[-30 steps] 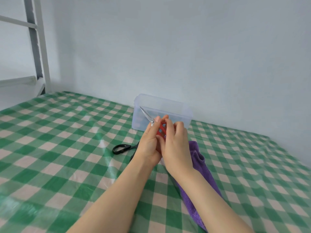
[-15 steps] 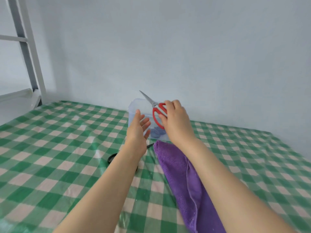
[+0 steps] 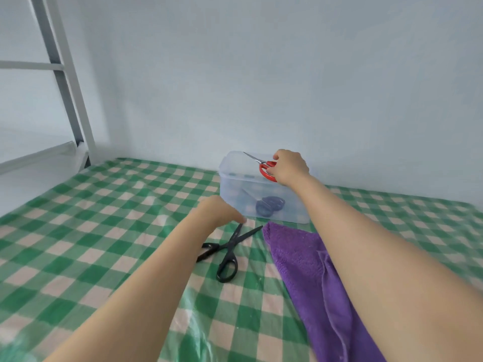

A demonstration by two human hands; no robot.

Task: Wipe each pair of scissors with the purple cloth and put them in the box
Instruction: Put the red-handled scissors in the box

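Right hand (image 3: pixel 290 167): our fingers grip the red scissors (image 3: pixel 267 170) over the box (image 3: pixel 235 184).
Left hand (image 3: pixel 218 211): fingers bent down at the black scissors (image 3: pixel 230 248); we cannot tell whether they grip.
Cloth (image 3: pixel 308 270): just beside.

Right arm outstretched, right grip (image 3: pixel 290 165) clasping red scissors (image 3: pixel 264 170), left grip (image 3: pixel 219 211) low, fingers curled downward

- The checked surface (image 3: pixel 104 231) wears a green-and-cream cloth under a glossy clear film.
- A clear plastic box (image 3: pixel 231 185) stands open-topped at its far side.
- Black scissors (image 3: pixel 231 242) lie flat just in front of the box, blades parted and tips toward it.
- A purple cloth (image 3: pixel 295 257) lies just right of the scissors, its far end near the box.
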